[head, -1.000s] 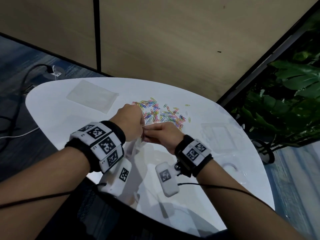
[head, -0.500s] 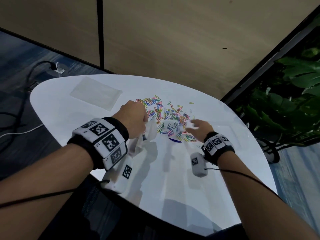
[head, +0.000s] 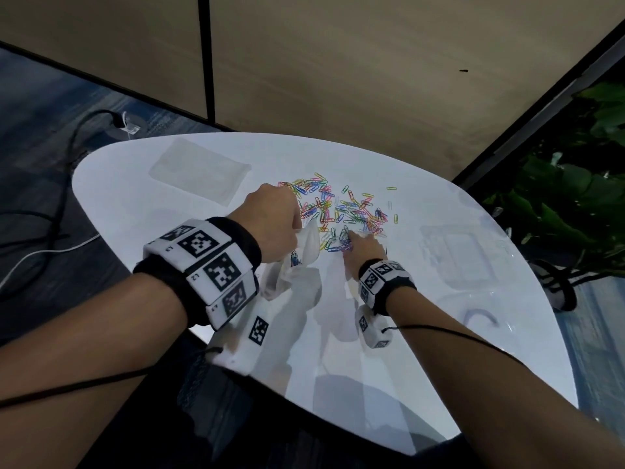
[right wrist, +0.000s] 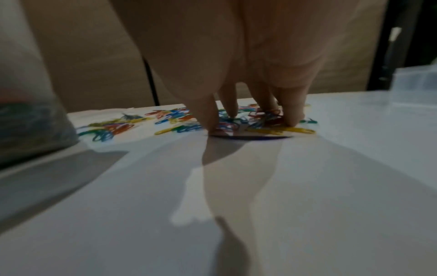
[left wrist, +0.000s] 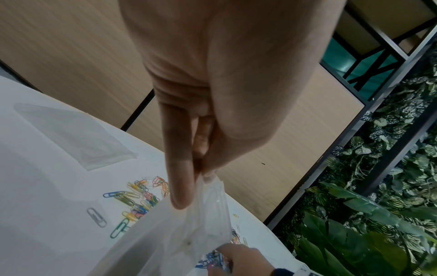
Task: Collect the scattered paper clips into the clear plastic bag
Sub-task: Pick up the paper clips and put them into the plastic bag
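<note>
Tan wall panels back a white desk (head: 142, 211), foliage off to our right. Biggest item on the desk is a flat spare bag (head: 199, 170) at the far left, then a clear box (head: 463, 255) at the right, both well apart from the work.

We hold the bag (head: 304, 255) in our left hand (head: 270, 221): finger and thumb pinch the top edge, so that grip is clamped on the plastic and the body hangs down to the desk with the mouth turned toward the pile. Some clips show inside, low in the bag.

Our right hand (head: 363, 247) is down on the near edge of the clips (head: 345, 211). In the right wrist view the fingertips (right wrist: 210, 123) are planted among the clips, fingers curling in around a small cluster. Closed around them or only raking? Cannot tell for sure; it reads as closing.

Step in hand: gathering another pinch. Most clips lie loose on the desk, so we judge the task early to midway.

Next move calls for closing fully on the cluster, lifting it left to the bag mouth just beside the hand, and dropping it in. Mouth looks narrow and floppy, so clips could miss.

A few strays lie at the far right of the pile.
</note>
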Motion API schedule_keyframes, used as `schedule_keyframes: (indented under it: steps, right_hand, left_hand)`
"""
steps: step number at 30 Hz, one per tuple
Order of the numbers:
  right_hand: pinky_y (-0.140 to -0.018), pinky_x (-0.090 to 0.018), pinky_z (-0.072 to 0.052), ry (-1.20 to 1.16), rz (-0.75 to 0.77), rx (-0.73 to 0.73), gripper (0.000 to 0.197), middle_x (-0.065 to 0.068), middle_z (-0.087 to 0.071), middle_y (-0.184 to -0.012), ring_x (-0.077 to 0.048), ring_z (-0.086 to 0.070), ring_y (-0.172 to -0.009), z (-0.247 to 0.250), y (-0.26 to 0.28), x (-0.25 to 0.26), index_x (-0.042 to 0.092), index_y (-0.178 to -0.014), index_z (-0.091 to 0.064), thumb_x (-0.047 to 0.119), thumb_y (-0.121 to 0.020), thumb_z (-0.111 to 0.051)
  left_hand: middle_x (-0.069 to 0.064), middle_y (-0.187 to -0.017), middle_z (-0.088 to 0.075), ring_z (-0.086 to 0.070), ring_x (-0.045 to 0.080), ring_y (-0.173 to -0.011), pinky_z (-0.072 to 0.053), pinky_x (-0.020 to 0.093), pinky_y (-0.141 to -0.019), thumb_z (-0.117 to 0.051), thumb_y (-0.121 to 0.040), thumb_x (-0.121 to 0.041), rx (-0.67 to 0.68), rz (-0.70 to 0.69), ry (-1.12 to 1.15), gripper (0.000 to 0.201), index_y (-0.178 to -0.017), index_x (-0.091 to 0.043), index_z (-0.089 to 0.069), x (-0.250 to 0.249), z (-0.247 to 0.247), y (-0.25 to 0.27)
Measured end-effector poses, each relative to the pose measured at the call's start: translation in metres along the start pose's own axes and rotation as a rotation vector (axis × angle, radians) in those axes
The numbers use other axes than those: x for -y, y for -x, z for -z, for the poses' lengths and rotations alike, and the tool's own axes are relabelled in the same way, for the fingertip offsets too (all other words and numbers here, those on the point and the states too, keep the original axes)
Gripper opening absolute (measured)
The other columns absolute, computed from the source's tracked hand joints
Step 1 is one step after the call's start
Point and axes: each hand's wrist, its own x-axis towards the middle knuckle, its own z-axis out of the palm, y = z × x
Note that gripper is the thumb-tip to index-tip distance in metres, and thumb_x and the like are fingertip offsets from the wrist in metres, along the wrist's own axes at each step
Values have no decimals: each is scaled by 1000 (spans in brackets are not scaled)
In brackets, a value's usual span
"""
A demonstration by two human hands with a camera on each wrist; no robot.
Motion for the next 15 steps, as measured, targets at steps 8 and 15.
schedule_keyframes:
  steps: [8, 15]
  right_hand:
    - [-79, -33, -59, 124, 117, -113, 25, -14, -69, -102, -28, -68, -90, 21, 4, -3, 6, -99, -72, -4, -86, -53]
    - [-79, -35, -61, -920, -242, -17, 16, -11, -77, -83, -24, -74, -75, 37, 4, -53, 16, -63, -76, 4, -73, -83]
  left_hand:
    - [13, -101, -72, -72, 33, -88, -62, 41, -86, -57, -88, 2, -9, -1, 17, 25, -102, -5, -76, 0, 2, 1]
    - [14, -99, -73, -73, 32, -86, -62, 40, -85, -59, -89, 0, -11, 4, 19, 21, -100, -5, -77, -2, 3, 1]
